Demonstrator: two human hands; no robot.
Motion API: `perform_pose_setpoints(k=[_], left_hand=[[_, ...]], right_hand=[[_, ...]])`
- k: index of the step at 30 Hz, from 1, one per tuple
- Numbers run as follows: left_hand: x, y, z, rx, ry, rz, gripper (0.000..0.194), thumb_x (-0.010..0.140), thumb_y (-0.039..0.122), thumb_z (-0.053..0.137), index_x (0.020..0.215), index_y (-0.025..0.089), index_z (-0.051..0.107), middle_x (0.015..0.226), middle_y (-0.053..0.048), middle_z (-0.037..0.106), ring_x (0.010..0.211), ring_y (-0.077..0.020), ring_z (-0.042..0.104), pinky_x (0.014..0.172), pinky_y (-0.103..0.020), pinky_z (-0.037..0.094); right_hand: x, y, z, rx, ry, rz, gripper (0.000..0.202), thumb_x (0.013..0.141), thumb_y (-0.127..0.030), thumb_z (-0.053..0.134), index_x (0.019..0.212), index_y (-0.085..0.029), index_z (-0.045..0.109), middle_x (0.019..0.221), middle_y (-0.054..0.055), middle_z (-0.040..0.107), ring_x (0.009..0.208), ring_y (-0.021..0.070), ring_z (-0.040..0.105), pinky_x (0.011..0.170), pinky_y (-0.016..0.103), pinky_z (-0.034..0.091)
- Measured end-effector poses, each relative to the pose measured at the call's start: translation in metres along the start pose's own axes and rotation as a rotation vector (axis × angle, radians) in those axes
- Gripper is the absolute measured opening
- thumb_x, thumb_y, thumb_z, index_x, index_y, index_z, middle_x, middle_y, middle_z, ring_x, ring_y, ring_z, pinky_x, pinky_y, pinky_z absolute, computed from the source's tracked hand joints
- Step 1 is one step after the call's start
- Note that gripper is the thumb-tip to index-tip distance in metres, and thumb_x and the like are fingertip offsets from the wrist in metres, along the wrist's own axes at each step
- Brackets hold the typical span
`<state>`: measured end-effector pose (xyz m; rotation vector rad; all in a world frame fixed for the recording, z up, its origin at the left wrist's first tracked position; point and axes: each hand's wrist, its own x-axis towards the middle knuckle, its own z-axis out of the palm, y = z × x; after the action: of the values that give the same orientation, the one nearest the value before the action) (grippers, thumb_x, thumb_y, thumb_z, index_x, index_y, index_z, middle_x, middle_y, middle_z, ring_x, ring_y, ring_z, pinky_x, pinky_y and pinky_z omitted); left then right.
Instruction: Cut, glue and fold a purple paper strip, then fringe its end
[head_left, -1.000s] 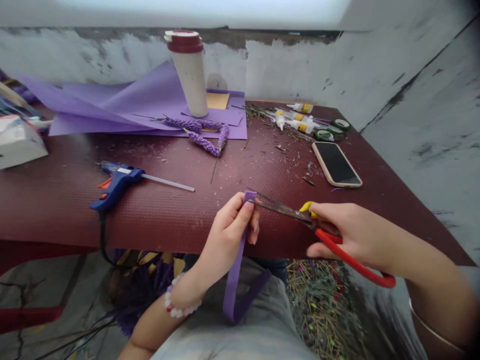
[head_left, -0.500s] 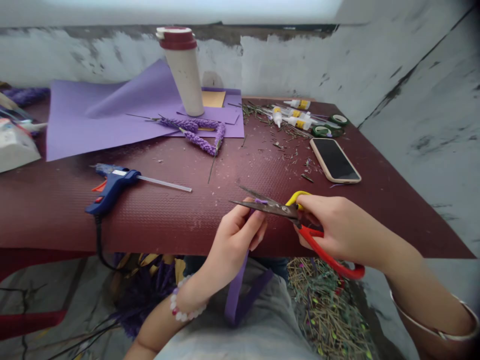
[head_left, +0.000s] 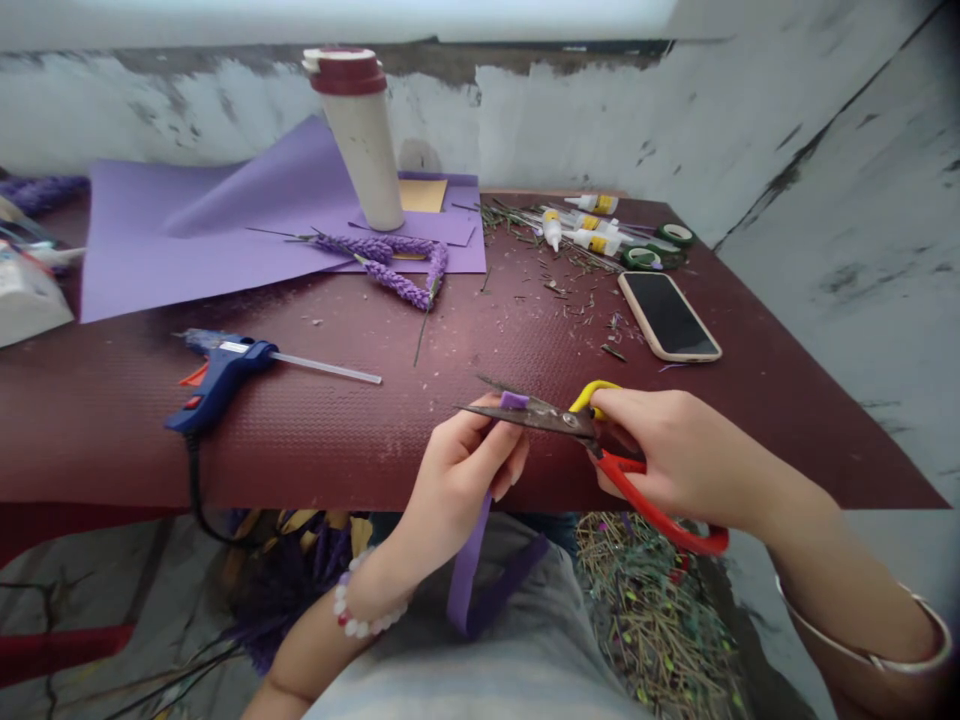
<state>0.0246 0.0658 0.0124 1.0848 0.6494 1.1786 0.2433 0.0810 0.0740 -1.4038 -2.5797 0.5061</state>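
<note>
My left hand [head_left: 469, 470] pinches a purple strip [head_left: 468, 575], whose tail hangs below the table edge and loops over my lap. A short end of that strip shows above my fingertips, between the blades of the scissors [head_left: 544, 415]. My right hand [head_left: 667, 450] is closed around the scissors' yellow and red handles. The blades are slightly apart and point left, the lower one lying across my left fingertips.
On the dark red table [head_left: 420, 440] lie a blue glue gun [head_left: 225, 375], purple flower stems [head_left: 405, 285], purple sheets [head_left: 195, 240], a tall cup [head_left: 364, 150], a phone [head_left: 670, 317], small bottles [head_left: 596, 242] and green tape rolls [head_left: 641, 258]. Cut stems [head_left: 652, 610] are below.
The purple strip's end sticks up wider and further between the blades. The blades stand slightly closer together, and my left hand has shifted a little to the left.
</note>
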Motion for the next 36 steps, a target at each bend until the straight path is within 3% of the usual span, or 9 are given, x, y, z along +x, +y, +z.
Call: perform_pose_setpoints(k=[7, 15, 26, 31, 34, 36], left_hand=[[-0.003, 0.002, -0.002, -0.020, -0.017, -0.022, 0.031, 0.104, 0.036, 0.060, 0.079, 0.018, 0.054, 0.058, 0.007, 0.044, 0.048, -0.0050, 0.033, 0.046, -0.022, 0.023], [-0.002, 0.003, 0.001, -0.095, 0.003, -0.015, 0.032, 0.100, 0.036, 0.065, 0.076, 0.019, 0.052, 0.057, 0.008, 0.039, 0.049, -0.0056, 0.030, 0.045, -0.020, 0.021], [0.002, 0.002, 0.004, 0.052, 0.093, -0.030, 0.040, 0.094, 0.050, 0.068, 0.074, 0.019, 0.053, 0.055, 0.007, 0.042, 0.046, -0.0060, 0.032, 0.044, -0.021, 0.025], [0.002, 0.009, 0.004, 0.113, 0.073, -0.045, 0.040, 0.097, 0.048, 0.065, 0.072, 0.018, 0.056, 0.059, 0.003, 0.055, 0.048, -0.0080, 0.045, 0.048, -0.022, 0.037], [-0.003, 0.022, 0.001, 0.209, 0.050, -0.079, 0.037, 0.102, 0.045, 0.058, 0.082, 0.016, 0.067, 0.076, -0.004, 0.070, 0.067, -0.0140, 0.064, 0.065, -0.026, 0.052], [-0.009, 0.032, -0.003, 0.276, 0.130, -0.017, 0.031, 0.103, 0.044, 0.057, 0.096, 0.019, 0.072, 0.094, -0.006, 0.075, 0.084, -0.0167, 0.069, 0.077, -0.028, 0.056]], right_hand=[[-0.002, -0.002, 0.001, 0.042, -0.039, -0.008, 0.013, 0.082, -0.021, 0.058, 0.077, -0.025, 0.046, 0.066, -0.005, 0.058, 0.053, 0.0133, 0.048, 0.053, 0.026, 0.031], [-0.006, -0.003, 0.010, -0.142, 0.070, -0.061, 0.011, 0.085, -0.019, 0.050, 0.078, -0.025, 0.043, 0.070, 0.000, 0.057, 0.054, 0.0160, 0.052, 0.055, 0.029, 0.032], [-0.005, 0.002, 0.010, -0.209, 0.097, -0.092, 0.014, 0.081, -0.013, 0.047, 0.077, -0.025, 0.042, 0.063, -0.002, 0.053, 0.050, 0.0155, 0.048, 0.054, 0.028, 0.031], [-0.001, 0.003, 0.005, -0.145, 0.014, -0.047, 0.014, 0.080, -0.013, 0.049, 0.078, -0.025, 0.043, 0.064, -0.002, 0.056, 0.052, 0.0160, 0.051, 0.055, 0.027, 0.032], [0.004, 0.002, 0.000, -0.099, -0.083, 0.018, 0.013, 0.084, -0.014, 0.049, 0.079, -0.024, 0.045, 0.069, 0.000, 0.063, 0.058, 0.0171, 0.058, 0.058, 0.027, 0.035], [0.007, 0.002, -0.003, -0.083, -0.113, 0.048, 0.012, 0.086, -0.014, 0.048, 0.079, -0.024, 0.047, 0.073, 0.002, 0.067, 0.061, 0.0174, 0.061, 0.059, 0.027, 0.036]])
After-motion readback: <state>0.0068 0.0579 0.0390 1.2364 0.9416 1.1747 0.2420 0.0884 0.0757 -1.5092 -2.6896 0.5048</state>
